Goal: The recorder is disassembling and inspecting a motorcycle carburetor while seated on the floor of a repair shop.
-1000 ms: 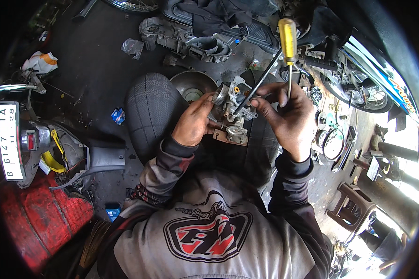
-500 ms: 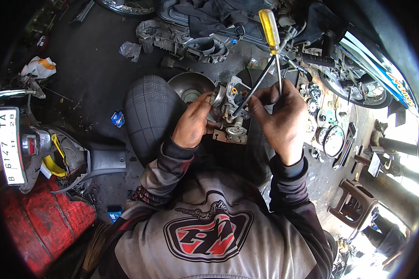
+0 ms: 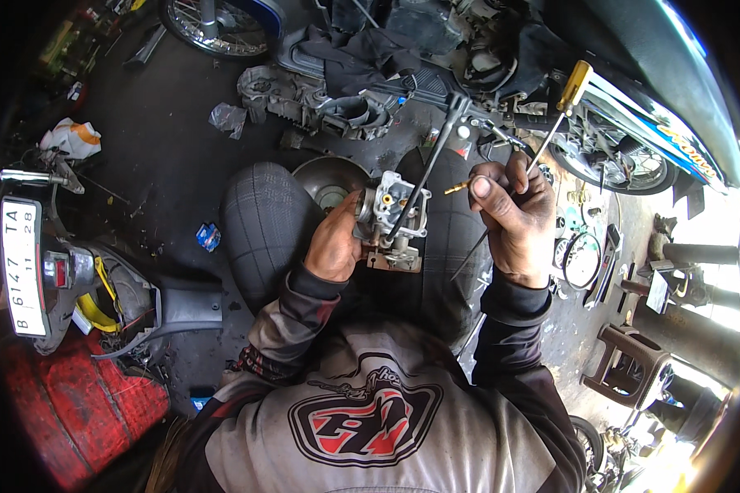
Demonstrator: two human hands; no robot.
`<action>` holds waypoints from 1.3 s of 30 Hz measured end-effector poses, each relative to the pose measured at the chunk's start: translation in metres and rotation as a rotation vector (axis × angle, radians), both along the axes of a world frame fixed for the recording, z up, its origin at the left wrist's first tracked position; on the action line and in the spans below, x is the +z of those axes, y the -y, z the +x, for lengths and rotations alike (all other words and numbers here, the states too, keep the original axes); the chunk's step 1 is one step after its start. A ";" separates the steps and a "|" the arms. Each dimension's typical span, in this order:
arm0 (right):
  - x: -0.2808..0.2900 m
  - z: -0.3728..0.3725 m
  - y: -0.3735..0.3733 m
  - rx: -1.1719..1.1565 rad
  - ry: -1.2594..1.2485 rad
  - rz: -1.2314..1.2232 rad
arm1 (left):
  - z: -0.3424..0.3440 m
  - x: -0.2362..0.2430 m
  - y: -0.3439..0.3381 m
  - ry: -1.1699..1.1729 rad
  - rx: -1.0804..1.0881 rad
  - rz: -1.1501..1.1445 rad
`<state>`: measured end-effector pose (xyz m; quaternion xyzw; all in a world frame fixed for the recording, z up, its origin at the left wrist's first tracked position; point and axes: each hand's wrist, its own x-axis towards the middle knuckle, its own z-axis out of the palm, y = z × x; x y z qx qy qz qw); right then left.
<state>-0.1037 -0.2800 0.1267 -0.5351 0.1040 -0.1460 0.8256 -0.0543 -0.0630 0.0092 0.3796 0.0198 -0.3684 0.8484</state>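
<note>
My left hand [image 3: 330, 240] grips a metal carburetor [image 3: 396, 205] by its left side, held over my knees. A long black rod [image 3: 434, 156] stands slanted out of the carburetor. Right of it, my right hand [image 3: 510, 209] is closed, pinching a small brass part [image 3: 456, 188] between thumb and finger. The same hand also holds a yellow-handled screwdriver [image 3: 575, 86], its handle pointing up and right, its thin shaft passing through my fingers and down toward the lower left.
A metal bowl [image 3: 306, 174] lies behind the carburetor. An engine casing [image 3: 268, 90] lies farther back. Loose parts [image 3: 578, 263], a stool [image 3: 621, 361] and a motorcycle [image 3: 666, 107] are at right. Detached body parts [image 3: 185, 292] and a red object [image 3: 86, 411] are at left.
My right hand has drawn away from the carburetor and now shows a brass part. The screwdriver has swung rightward and tilted. The carburetor sits slightly lower and further left.
</note>
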 end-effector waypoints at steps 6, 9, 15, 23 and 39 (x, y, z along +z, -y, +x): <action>0.004 -0.007 0.003 0.028 0.145 0.197 | -0.001 0.000 0.002 0.005 -0.042 0.005; 0.006 -0.006 0.003 0.018 0.163 0.201 | 0.002 -0.005 0.003 0.035 -0.033 -0.008; 0.010 -0.005 0.007 0.028 0.233 0.169 | 0.004 0.002 0.004 0.036 -0.025 -0.020; -0.017 -0.017 0.023 0.051 0.274 0.250 | -0.002 -0.010 0.004 -0.094 0.029 0.000; -0.010 -0.018 0.041 -0.059 0.269 0.206 | 0.000 0.015 0.013 -0.102 -0.135 -0.069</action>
